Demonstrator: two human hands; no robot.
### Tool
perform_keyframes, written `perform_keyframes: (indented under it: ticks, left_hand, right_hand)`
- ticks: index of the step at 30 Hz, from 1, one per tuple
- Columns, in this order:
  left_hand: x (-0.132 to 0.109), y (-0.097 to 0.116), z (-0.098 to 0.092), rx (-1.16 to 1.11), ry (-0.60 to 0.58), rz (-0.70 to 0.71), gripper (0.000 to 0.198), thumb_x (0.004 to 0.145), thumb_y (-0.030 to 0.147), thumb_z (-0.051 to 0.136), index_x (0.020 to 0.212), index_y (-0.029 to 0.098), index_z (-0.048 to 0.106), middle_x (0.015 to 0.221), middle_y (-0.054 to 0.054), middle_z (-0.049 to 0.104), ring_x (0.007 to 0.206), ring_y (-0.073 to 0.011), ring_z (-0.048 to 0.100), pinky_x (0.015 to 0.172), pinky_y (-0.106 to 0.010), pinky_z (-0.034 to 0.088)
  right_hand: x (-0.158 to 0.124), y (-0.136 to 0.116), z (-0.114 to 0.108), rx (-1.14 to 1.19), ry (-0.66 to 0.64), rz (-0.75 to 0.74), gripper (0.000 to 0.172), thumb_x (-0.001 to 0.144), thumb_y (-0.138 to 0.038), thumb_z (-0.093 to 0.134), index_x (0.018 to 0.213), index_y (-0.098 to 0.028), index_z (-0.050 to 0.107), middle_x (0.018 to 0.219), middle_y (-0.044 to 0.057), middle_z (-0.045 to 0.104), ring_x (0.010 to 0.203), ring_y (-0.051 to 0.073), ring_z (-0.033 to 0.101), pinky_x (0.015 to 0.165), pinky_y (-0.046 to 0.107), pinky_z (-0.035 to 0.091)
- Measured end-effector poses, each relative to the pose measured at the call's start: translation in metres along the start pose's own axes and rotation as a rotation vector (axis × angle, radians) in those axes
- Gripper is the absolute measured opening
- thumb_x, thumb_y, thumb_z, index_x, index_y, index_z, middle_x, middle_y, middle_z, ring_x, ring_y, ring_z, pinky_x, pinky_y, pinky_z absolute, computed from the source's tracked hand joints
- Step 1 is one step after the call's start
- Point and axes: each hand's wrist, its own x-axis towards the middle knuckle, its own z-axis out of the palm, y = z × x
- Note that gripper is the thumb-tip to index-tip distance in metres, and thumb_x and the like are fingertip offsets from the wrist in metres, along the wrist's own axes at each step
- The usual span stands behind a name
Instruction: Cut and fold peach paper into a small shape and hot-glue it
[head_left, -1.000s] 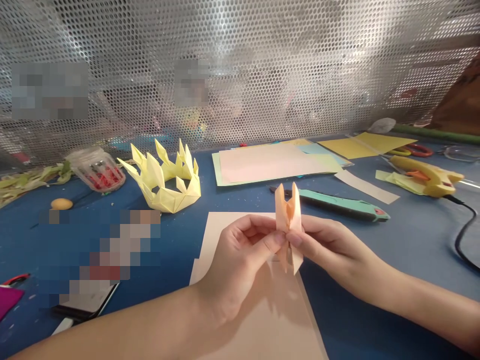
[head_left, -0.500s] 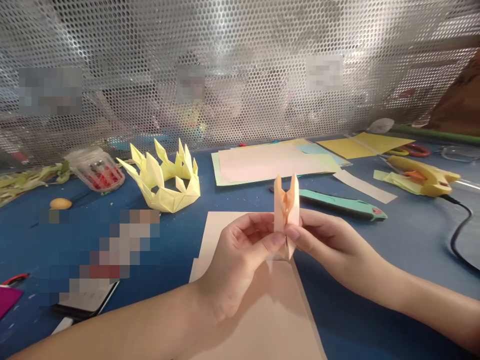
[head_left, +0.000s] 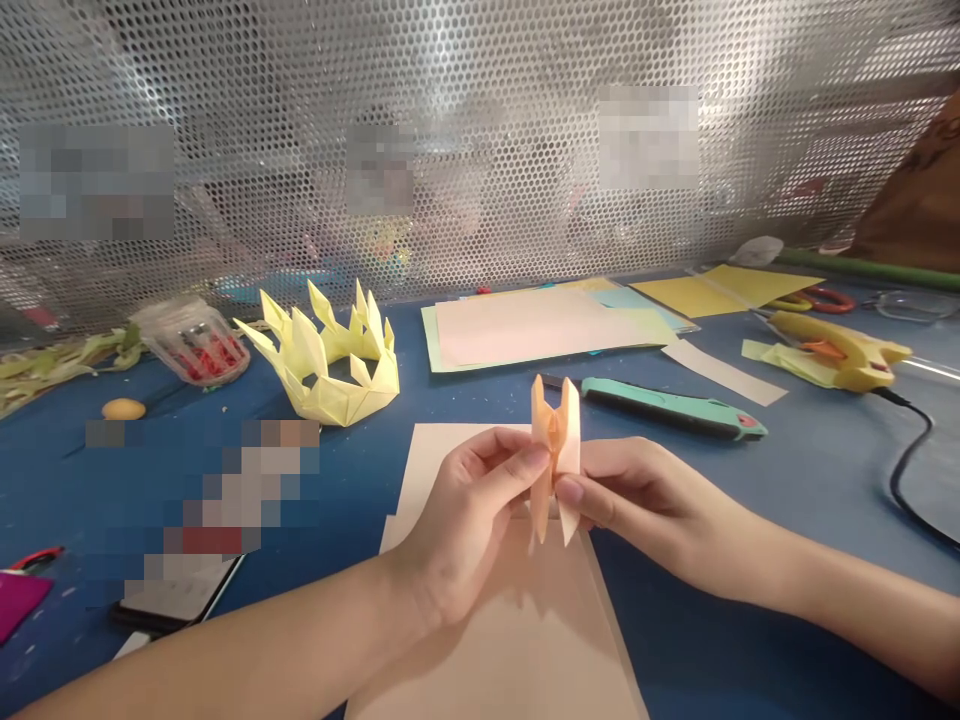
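A small folded piece of pale orange paper point(head_left: 556, 440) is held upright between my two hands, its upper points and lower points spread apart. My left hand point(head_left: 472, 510) pinches its left side between thumb and fingers. On the right side, my right hand point(head_left: 637, 500) grips it lower down, thumb in front and fingers behind. Below both hands lie pale pink paper sheets point(head_left: 495, 660) on the blue table. A yellow folded-paper crown point(head_left: 345, 395) stands to the left beyond my left hand. Just past my right hand lies a teal utility knife point(head_left: 667, 405).
A stack of coloured paper point(head_left: 525, 330) lies at the back, with a paper strip point(head_left: 724, 370) beside it. At right are a yellow glue gun point(head_left: 840, 345) with a cord and scissors point(head_left: 825, 300). A plastic jar point(head_left: 195, 340) and phone point(head_left: 180, 590) are at left. Perforated metal point(head_left: 480, 150) rises behind.
The folded paper has come down and slightly left with both hands. Its lower ends are now spread apart, and my left thumb sits higher on it than my right.
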Motion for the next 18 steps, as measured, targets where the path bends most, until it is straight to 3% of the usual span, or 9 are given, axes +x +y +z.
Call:
perform_keyframes:
  ticks: [8,14,18]
  left_hand:
    - [0.003,0.000,0.001,-0.025,-0.002,0.015,0.024,0.080,0.037,0.088,0.080,0.019,0.071,0.074,0.000,0.069,0.069,-0.0147,0.065,0.078,-0.032,0.053]
    - [0.003,0.000,0.000,-0.032,0.081,0.015,0.026,0.076,0.036,0.092,0.081,0.018,0.074,0.077,0.002,0.070,0.073,-0.0102,0.063,0.075,-0.021,0.050]
    - [0.002,0.000,0.003,-0.034,0.060,0.036,0.025,0.081,0.040,0.088,0.078,0.019,0.074,0.071,0.003,0.069,0.065,-0.0081,0.059,0.067,-0.019,0.046]
  right_hand:
    - [0.004,0.005,-0.001,-0.121,0.039,0.018,0.044,0.097,-0.055,0.061,0.069,-0.021,0.058,0.062,-0.004,0.046,0.057,0.011,0.039,0.052,0.025,0.032]
    - [0.006,0.002,-0.002,-0.036,0.194,-0.037,0.033,0.091,-0.054,0.069,0.087,-0.022,0.070,0.079,0.002,0.068,0.072,0.016,0.060,0.067,0.027,0.050]
    - [0.005,-0.005,-0.003,0.077,0.280,-0.047,0.032,0.089,-0.053,0.073,0.084,-0.021,0.073,0.073,0.000,0.067,0.065,0.013,0.057,0.063,0.025,0.049]
